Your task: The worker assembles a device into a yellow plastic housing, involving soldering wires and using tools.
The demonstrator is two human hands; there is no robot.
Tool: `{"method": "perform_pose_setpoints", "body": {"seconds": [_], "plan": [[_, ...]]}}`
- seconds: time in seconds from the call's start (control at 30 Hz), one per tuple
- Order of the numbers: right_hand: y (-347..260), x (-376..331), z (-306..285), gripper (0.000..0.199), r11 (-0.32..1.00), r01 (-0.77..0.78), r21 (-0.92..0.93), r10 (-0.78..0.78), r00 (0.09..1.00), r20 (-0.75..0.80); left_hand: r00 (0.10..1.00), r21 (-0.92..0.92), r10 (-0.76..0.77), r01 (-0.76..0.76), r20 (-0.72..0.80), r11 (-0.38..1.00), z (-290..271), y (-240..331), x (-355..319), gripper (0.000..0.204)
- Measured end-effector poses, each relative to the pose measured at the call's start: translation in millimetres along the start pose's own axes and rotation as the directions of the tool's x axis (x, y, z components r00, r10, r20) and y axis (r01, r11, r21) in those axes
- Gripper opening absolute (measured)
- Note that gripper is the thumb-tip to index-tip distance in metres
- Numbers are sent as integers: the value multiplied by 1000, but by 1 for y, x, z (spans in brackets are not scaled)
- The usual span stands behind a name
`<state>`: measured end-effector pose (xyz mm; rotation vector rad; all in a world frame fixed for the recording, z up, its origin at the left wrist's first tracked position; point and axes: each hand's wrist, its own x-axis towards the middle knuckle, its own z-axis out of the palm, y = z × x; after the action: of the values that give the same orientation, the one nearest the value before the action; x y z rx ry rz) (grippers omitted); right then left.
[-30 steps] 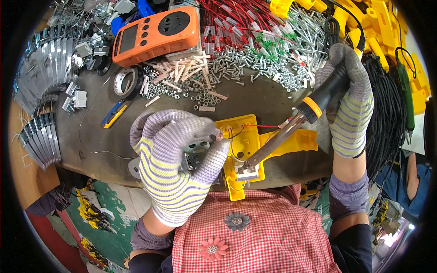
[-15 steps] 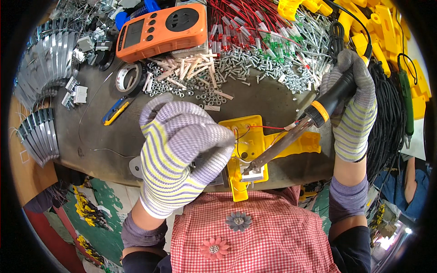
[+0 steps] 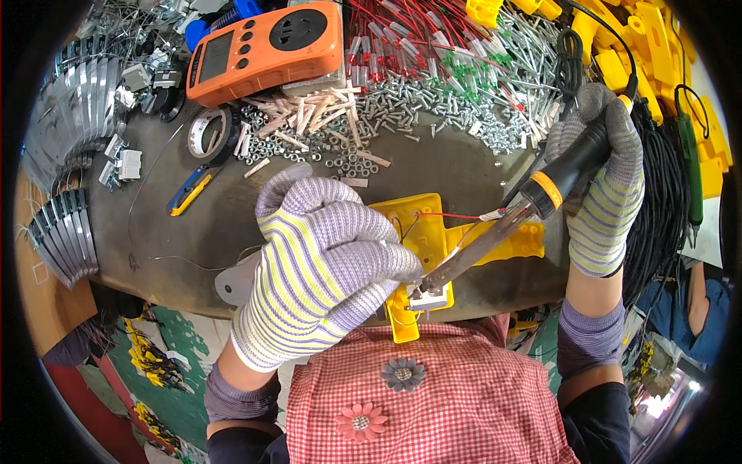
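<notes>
My right hand (image 3: 607,185), in a striped knit glove, grips the black handle of a soldering iron (image 3: 568,170) with an orange band. Its metal shaft slants down-left, and the tip meets a small white part (image 3: 431,298) in a yellow plastic housing (image 3: 410,209). Closed in a pinch, my gloved left hand (image 3: 328,263) has its fingertips beside the iron's tip, over the housing's left edge. What the fingers hold is hidden. A red wire (image 3: 456,216) and a darker one run from the housing's upper part.
Behind lie an orange meter (image 3: 267,50), a tape roll (image 3: 212,135), a blue-yellow cutter knife (image 3: 189,191), screws (image 3: 394,104) and nuts (image 3: 352,164). Black cables (image 3: 657,193) and yellow housings (image 3: 649,46) fill the right. Metal strips (image 3: 66,232) lie left. A person's arm (image 3: 698,305) shows at far right.
My left hand has moved right and down, bringing its pinched fingertips to the white part by the iron's tip. The right hand and iron have barely shifted.
</notes>
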<state>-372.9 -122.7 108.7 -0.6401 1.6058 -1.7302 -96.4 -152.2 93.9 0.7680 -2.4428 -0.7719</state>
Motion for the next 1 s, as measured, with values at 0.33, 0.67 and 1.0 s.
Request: {"method": "perform_pose_setpoints", "body": {"seconds": [0.33, 0.67, 1.0], "plan": [[0, -6, -42, 34, 974, 72, 213, -105, 983, 150, 996, 88, 85, -88, 37, 992, 2, -1, 2, 17], [13, -22, -37, 41, 971, 212, 111, -187, 962, -198, 997, 136, 69, -72, 22, 988, 4, 2, 4, 17], [23, -31, -64, 36, 908, 174, 382, -207, 977, 46, 996, 126, 79, -84, 48, 988, 2, 0, 2, 15]]}}
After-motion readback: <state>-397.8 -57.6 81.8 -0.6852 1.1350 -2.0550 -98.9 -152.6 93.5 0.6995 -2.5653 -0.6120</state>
